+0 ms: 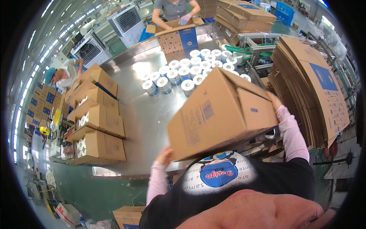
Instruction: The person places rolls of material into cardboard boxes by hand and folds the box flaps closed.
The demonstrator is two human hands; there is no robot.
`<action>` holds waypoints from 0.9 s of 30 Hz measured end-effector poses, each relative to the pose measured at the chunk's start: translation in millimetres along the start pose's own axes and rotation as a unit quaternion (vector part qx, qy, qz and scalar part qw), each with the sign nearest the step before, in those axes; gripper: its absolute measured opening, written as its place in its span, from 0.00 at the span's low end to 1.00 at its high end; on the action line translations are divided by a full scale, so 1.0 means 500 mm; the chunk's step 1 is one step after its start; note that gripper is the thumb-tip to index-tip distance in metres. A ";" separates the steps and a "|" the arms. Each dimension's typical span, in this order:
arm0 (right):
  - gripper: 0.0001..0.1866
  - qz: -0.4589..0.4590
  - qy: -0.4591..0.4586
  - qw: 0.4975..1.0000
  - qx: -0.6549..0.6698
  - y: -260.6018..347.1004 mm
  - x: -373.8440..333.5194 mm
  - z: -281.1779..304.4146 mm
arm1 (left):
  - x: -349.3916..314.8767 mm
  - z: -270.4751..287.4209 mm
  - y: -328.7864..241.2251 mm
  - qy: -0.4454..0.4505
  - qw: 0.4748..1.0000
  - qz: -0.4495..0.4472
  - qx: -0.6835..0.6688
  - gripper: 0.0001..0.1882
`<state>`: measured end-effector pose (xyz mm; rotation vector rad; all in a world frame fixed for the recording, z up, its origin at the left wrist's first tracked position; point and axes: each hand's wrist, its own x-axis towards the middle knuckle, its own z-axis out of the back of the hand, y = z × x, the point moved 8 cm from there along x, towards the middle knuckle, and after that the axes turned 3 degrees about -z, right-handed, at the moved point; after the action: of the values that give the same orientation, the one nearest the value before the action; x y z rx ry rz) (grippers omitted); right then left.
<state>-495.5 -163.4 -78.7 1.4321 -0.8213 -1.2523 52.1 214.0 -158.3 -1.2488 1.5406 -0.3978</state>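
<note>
A large brown cardboard box is tilted in front of me at the near edge of the metal table. My left hand grips its lower left corner. On the far right edge of the same box, my right hand is closed, its fingers partly hidden behind the cardboard. Flaps show folded at the box's right end, and its inside is out of sight. Just beyond it, many white rolls with blue lower parts stand upright in a cluster, some hidden by the box.
Open boxes filled with white rolls line the table's left side. Flattened cardboard is stacked at the right, with another stack at the back. A co-worker's gloved hand is at an open box across the metal table.
</note>
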 end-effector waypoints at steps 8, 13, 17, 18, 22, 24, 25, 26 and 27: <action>0.25 -0.204 0.124 0.921 0.309 -0.151 -0.135 -0.498 | -0.290 -0.195 -0.598 0.031 0.934 -0.270 0.232 0.32; 0.32 0.008 0.159 0.987 0.028 0.125 -0.154 -0.541 | -0.168 -0.434 -0.493 0.164 0.816 -0.217 0.510 0.32; 0.35 0.180 0.178 0.967 -0.024 0.333 -0.160 -0.586 | -0.138 -0.579 -0.354 0.339 0.725 -0.122 0.588 0.36; 0.38 0.221 0.099 0.945 -0.219 0.320 -0.151 -0.586 | -0.122 -0.575 -0.347 0.333 0.704 -0.116 0.616 0.35; 0.40 0.119 0.023 0.882 -0.455 0.251 -0.138 -0.580 | -0.007 -0.397 -0.460 0.033 0.605 -0.300 0.737 0.35; 0.39 0.073 0.039 0.871 -0.484 0.255 -0.150 -0.566 | -0.027 -0.280 -0.556 -0.284 0.445 -0.281 0.801 0.39; 0.39 0.068 0.057 0.867 -0.490 0.252 -0.157 -0.570 | -0.009 -0.142 -0.570 -0.341 0.459 -0.248 0.782 0.41; 0.38 0.063 0.076 0.864 -0.494 0.245 -0.161 -0.573 | 0.012 0.029 -0.553 -0.379 0.556 -0.177 0.718 0.43; 0.39 0.091 0.058 0.871 -0.479 0.215 -0.142 -0.533 | 0.008 0.034 -0.546 -0.334 0.621 0.004 0.709 0.42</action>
<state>-240.9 -56.9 27.9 0.5871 -0.1571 -1.1500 203.4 108.0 43.7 -0.0032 0.2210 -0.7915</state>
